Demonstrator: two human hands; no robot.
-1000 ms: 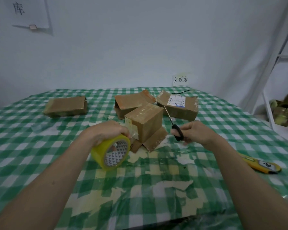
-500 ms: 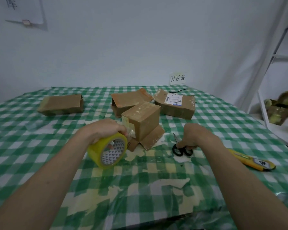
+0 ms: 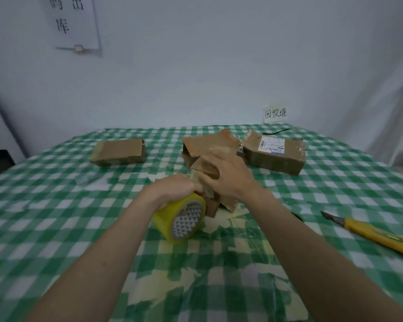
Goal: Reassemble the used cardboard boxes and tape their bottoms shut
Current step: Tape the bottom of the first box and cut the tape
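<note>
Gripping yellow roll of packing tape [image 3: 180, 218] in left hand [image 3: 172, 188]; right hand [image 3: 228, 176] flat, fingers extended, pressing small brown cardboard box [image 3: 205, 167] on green checked tablecloth [image 3: 56, 217].

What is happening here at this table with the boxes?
A person is taping a small cardboard box on the green checked table. The left hand grips a yellow tape roll beside the box, and the right hand presses on the box. Three other boxes lie behind; a yellow utility knife lies to the right.
</note>
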